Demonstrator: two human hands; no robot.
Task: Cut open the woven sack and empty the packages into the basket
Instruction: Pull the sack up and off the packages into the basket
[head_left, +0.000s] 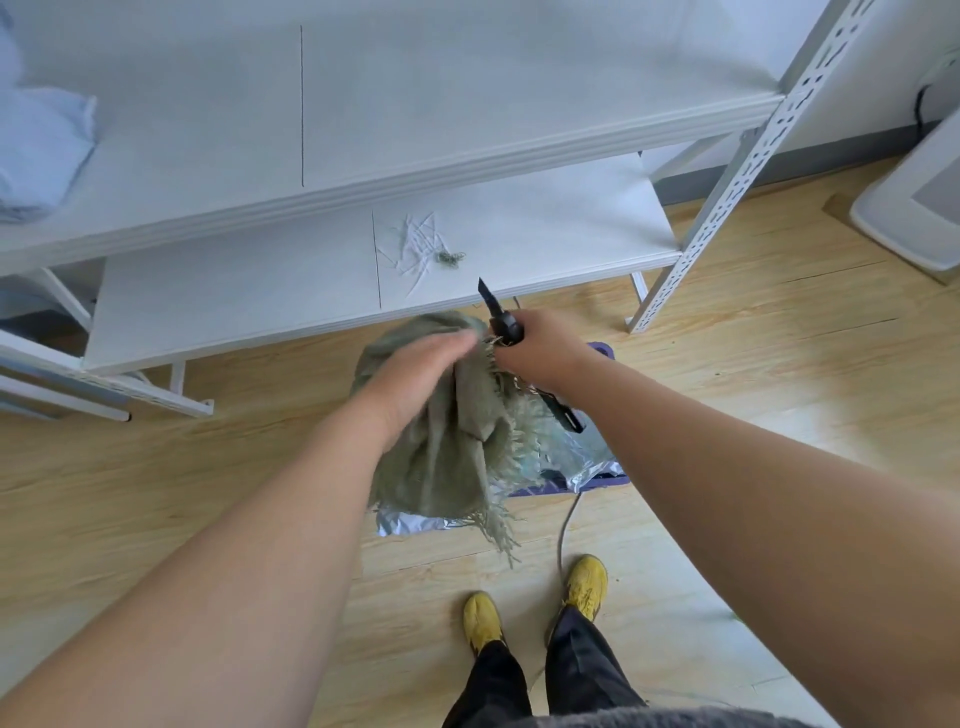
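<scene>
I hold a green woven sack (441, 467) with frayed cut edges up over a purple basket (601, 349) on the wood floor. Silver foil packages (587, 460) lie in the basket beneath the sack, and one silver corner sticks out at its lower left. My left hand (415, 374), blurred by motion, lies over the bunched top of the sack and holds it. My right hand (540, 353) grips a black knife (489, 300) with the blade pointing up and away, right against the sack's frayed edge. Most of the basket is hidden by the sack.
A white metal shelf unit stands just beyond the basket. Its low shelf (545, 234) carries cut threads (421, 249), and a blue cloth (36, 150) lies on the upper shelf. A white appliance (914, 208) is at the right, a cable (566, 525) crosses the floor, and my yellow shoes (483, 618) are below.
</scene>
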